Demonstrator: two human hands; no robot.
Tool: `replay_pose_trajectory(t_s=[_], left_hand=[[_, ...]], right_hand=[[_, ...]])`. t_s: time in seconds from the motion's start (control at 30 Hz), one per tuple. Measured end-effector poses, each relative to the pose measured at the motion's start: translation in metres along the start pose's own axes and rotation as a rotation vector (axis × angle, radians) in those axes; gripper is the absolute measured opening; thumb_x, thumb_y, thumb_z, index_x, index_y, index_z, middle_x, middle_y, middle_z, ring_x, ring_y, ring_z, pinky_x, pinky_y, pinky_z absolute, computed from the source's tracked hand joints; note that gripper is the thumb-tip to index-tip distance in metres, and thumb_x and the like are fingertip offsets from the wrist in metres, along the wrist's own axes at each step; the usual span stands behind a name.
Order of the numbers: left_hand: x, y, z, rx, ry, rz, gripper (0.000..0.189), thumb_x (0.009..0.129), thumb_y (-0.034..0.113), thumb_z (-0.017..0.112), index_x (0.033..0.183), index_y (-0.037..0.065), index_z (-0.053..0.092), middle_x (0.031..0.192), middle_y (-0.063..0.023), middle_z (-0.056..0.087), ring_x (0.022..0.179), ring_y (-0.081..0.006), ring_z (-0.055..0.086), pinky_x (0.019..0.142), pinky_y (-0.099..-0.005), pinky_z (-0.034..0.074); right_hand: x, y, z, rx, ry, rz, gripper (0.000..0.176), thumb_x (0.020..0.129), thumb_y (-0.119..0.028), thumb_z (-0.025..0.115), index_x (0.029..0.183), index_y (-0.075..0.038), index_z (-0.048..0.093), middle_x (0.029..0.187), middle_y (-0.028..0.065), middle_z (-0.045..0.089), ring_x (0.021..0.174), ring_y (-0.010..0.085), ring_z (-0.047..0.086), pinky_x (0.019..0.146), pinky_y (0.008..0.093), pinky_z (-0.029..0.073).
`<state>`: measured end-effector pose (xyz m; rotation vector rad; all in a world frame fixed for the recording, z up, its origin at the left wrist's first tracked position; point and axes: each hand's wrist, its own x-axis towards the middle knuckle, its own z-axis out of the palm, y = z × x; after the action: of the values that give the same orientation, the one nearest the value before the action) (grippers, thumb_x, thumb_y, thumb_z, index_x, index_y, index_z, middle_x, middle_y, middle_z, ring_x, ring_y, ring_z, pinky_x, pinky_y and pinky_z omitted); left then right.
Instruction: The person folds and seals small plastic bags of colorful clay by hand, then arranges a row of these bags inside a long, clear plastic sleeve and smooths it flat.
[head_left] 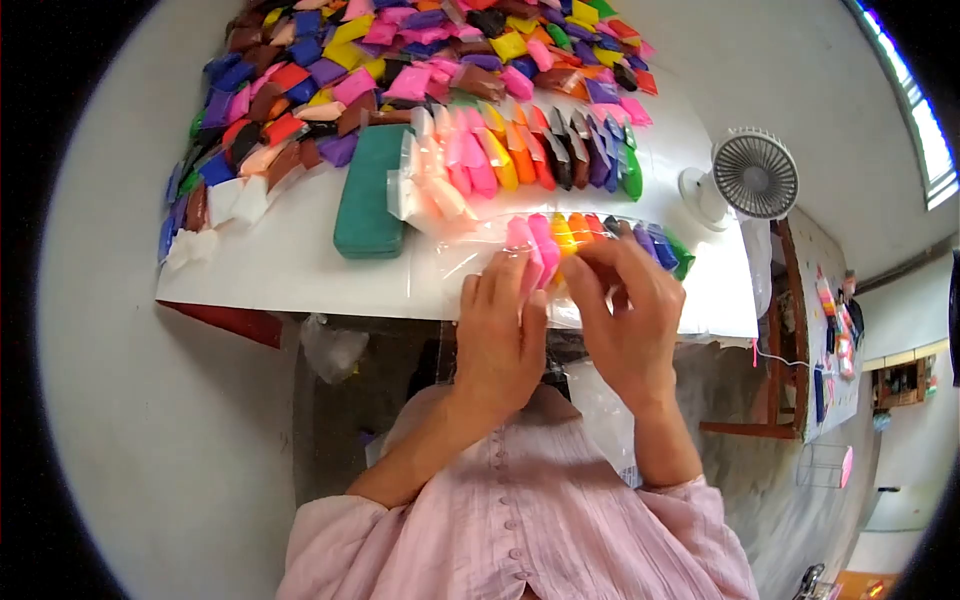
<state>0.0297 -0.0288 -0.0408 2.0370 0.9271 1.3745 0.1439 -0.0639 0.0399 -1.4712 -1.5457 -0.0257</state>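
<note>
My left hand [500, 330] is closed around pink packets [532, 250] at the near edge of the white table. My right hand [632, 310] curls over the row just right of them, thumb and fingertips pinched together by a yellow packet [562, 236]; I cannot make out what is between them. Clear plastic film [470, 258] lies around this front row, which runs on to a blue packet [662, 246] and a green packet [684, 258]. Behind it, a second row of soft, colored packets [515, 155] stands side by side, from peach to green.
A dark green block [372, 195] stands left of the rows. Loose colored packets [410, 80] heap across the back of the white table [290, 260]. Crumpled white tissue [238, 200] lies at the left. A small fan [755, 175] stands at the right edge.
</note>
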Motion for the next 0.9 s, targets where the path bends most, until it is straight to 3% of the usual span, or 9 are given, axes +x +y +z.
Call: replay_pose_trajectory(t_s=[0.1, 0.2, 0.27, 0.33, 0.47, 0.57, 0.67, 0.77, 0.9], left_hand=[[-0.005, -0.004, -0.002, 0.074, -0.09, 0.03, 0.041, 0.086, 0.005, 0.053, 0.125, -0.006, 0.046, 0.124, -0.0301, 0.051, 0.1, -0.0465, 0.049, 0.089, -0.0511, 0.041], [-0.005, 0.0, -0.001, -0.022, -0.086, 0.034, 0.041, 0.082, 0.003, 0.056, 0.122, -0.005, 0.053, 0.12, -0.0268, 0.055, 0.107, -0.0441, 0.051, 0.093, -0.0513, 0.04], [-0.006, 0.001, 0.0, -0.089, -0.087, -0.017, 0.036, 0.081, 0.005, 0.059, 0.117, -0.003, 0.06, 0.114, -0.023, 0.06, 0.11, -0.0406, 0.052, 0.094, -0.051, 0.04], [-0.005, 0.006, -0.004, 0.052, -0.039, 0.097, 0.036, 0.082, 0.008, 0.06, 0.116, -0.002, 0.06, 0.113, -0.0217, 0.06, 0.11, -0.0406, 0.052, 0.093, -0.0505, 0.04], [-0.007, -0.002, -0.007, 0.044, -0.105, 0.058, 0.039, 0.084, 0.013, 0.06, 0.119, -0.003, 0.058, 0.117, -0.0247, 0.059, 0.113, -0.0448, 0.052, 0.1, -0.0529, 0.037], [-0.008, 0.0, -0.006, -0.005, -0.102, 0.046, 0.04, 0.082, 0.01, 0.061, 0.119, -0.004, 0.057, 0.119, -0.0256, 0.057, 0.113, -0.0454, 0.051, 0.099, -0.0526, 0.038], [-0.008, 0.001, -0.007, -0.018, -0.075, 0.043, 0.04, 0.081, 0.01, 0.061, 0.119, -0.005, 0.056, 0.12, -0.0263, 0.056, 0.113, -0.0459, 0.05, 0.098, -0.0532, 0.038], [-0.009, -0.002, -0.009, -0.035, -0.103, 0.049, 0.041, 0.082, 0.009, 0.061, 0.119, -0.005, 0.055, 0.119, -0.0266, 0.056, 0.113, -0.0471, 0.049, 0.099, -0.0539, 0.037], [-0.008, -0.004, -0.009, -0.035, -0.097, 0.063, 0.041, 0.082, 0.009, 0.06, 0.12, -0.006, 0.054, 0.12, -0.0271, 0.055, 0.114, -0.0485, 0.048, 0.099, -0.0544, 0.036]], right_hand=[[0.032, -0.011, 0.028, -0.22, -0.073, -0.138, 0.025, 0.086, -0.024, 0.07, 0.082, 0.0, 0.066, 0.07, 0.0109, 0.062, 0.059, 0.023, 0.061, 0.054, 0.0344, 0.046], [0.053, -0.039, 0.063, -0.525, -0.219, -0.098, 0.048, 0.086, -0.046, 0.065, 0.078, 0.001, 0.067, 0.073, 0.0146, 0.064, 0.063, 0.0285, 0.063, 0.056, 0.0397, 0.047], [0.06, -0.042, 0.083, -0.55, -0.318, -0.126, 0.046, 0.083, -0.047, 0.068, 0.076, -0.002, 0.07, 0.072, 0.0133, 0.065, 0.067, 0.0291, 0.064, 0.059, 0.0392, 0.049], [0.063, -0.032, 0.098, -0.501, -0.411, -0.178, 0.05, 0.081, -0.051, 0.068, 0.071, -0.002, 0.072, 0.069, 0.0142, 0.066, 0.071, 0.0289, 0.066, 0.061, 0.0397, 0.051], [0.071, -0.035, 0.102, -0.596, -0.598, -0.005, 0.056, 0.08, -0.059, 0.064, 0.074, -0.004, 0.073, 0.071, 0.0131, 0.068, 0.073, 0.0279, 0.067, 0.06, 0.0392, 0.051], [0.062, -0.03, 0.119, -0.595, -0.388, -0.119, 0.073, 0.081, -0.069, 0.057, 0.056, 0.0, 0.063, 0.051, 0.0123, 0.055, 0.052, 0.0284, 0.058, 0.048, 0.0414, 0.04], [0.063, -0.026, 0.133, -0.634, -0.382, -0.102, 0.07, 0.083, -0.067, 0.057, 0.058, -0.002, 0.065, 0.053, 0.0126, 0.057, 0.054, 0.0286, 0.06, 0.049, 0.0422, 0.041], [0.06, -0.021, 0.133, -0.656, -0.332, -0.137, 0.057, 0.087, -0.053, 0.058, 0.062, -0.002, 0.067, 0.057, 0.0147, 0.061, 0.058, 0.0311, 0.063, 0.05, 0.0435, 0.042], [0.067, -0.027, 0.128, -0.658, -0.448, -0.059, 0.042, 0.086, -0.037, 0.057, 0.067, -0.001, 0.068, 0.062, 0.0178, 0.063, 0.062, 0.0342, 0.065, 0.053, 0.0461, 0.045]])
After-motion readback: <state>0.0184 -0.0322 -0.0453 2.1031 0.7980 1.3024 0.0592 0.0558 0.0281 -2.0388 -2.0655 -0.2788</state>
